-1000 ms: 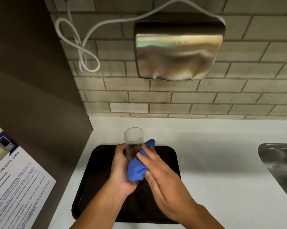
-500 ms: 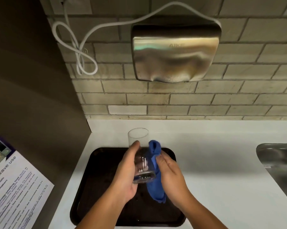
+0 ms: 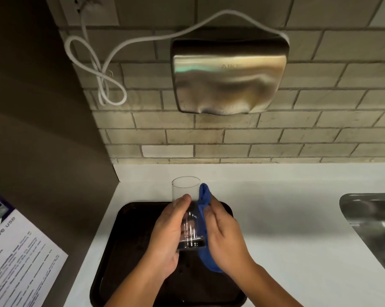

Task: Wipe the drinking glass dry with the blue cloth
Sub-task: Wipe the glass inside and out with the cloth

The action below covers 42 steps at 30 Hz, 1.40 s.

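A clear drinking glass [image 3: 188, 209] is held upright above the dark tray [image 3: 125, 251], its rim pointing away from me. My left hand [image 3: 168, 238] grips its left side and base, thumb across the front. My right hand [image 3: 225, 238] presses the blue cloth [image 3: 203, 218] flat against the glass's right side. The cloth runs from near the rim down past the base, and most of it is hidden under my right palm.
The tray lies on a white counter [image 3: 286, 218] against a brick wall. A steel sink [image 3: 373, 222] is at the right edge. A metal hand dryer [image 3: 229, 76] with a looped white cord [image 3: 98, 69] hangs on the wall. A printed microwave notice [image 3: 16, 258] is at the left.
The glass has been lifted higher and turned in my left hand. The cloth, bunched over the front a second ago, has shifted to the glass's right side under my flattened right hand.
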Tool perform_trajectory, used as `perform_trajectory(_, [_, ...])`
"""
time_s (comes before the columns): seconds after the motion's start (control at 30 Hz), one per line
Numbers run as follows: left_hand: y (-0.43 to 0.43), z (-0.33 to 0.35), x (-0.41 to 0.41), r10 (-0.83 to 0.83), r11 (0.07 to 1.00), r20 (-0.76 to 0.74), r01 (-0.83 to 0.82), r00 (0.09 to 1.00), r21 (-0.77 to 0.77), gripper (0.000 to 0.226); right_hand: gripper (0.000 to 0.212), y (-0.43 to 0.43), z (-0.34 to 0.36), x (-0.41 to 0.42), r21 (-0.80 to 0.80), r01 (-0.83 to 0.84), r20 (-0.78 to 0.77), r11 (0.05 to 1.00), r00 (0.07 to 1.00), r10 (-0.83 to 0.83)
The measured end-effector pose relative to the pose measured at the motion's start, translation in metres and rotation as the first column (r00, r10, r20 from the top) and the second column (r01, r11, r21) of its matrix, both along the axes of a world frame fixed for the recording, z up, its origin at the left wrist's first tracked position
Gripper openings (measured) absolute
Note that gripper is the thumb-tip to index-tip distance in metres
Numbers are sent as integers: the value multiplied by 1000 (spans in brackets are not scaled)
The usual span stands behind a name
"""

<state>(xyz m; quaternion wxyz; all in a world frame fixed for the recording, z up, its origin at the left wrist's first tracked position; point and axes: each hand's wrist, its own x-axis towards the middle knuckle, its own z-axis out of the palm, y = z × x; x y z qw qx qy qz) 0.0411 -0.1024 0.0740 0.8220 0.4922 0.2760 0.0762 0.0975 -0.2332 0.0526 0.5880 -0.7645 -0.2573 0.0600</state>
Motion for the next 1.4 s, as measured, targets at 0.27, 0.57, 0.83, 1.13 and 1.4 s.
perform_trajectory(0.27, [-1, 2, -2, -40, 999, 13, 40, 999, -1, 52, 28, -4, 10, 1, -113, -2, 135, 994, 991, 17])
perform_trajectory(0.57, [-1, -1, -3, -82, 997, 20, 82, 996, -5, 49, 32, -3, 6, 23, -50, 63, -124, 997, 990, -69])
perform_trajectory(0.83, [0, -8, 0, -24, 999, 32, 25, 999, -36, 70, 50, 1, -17, 29, 229, 241, -564, 943, 823, -73])
perform_trajectory(1.13, [2, -8, 4, -2, 994, -8, 3, 1000, 109, 96, 49, 4, -4, 21, 475, 342, -791, 811, 569, 224])
perform_trajectory(1.4, [-1, -21, 5, 76, 965, -89, -51, 993, 256, 78, 45, 19, -9, 6, 481, 380, -816, 790, 524, 245])
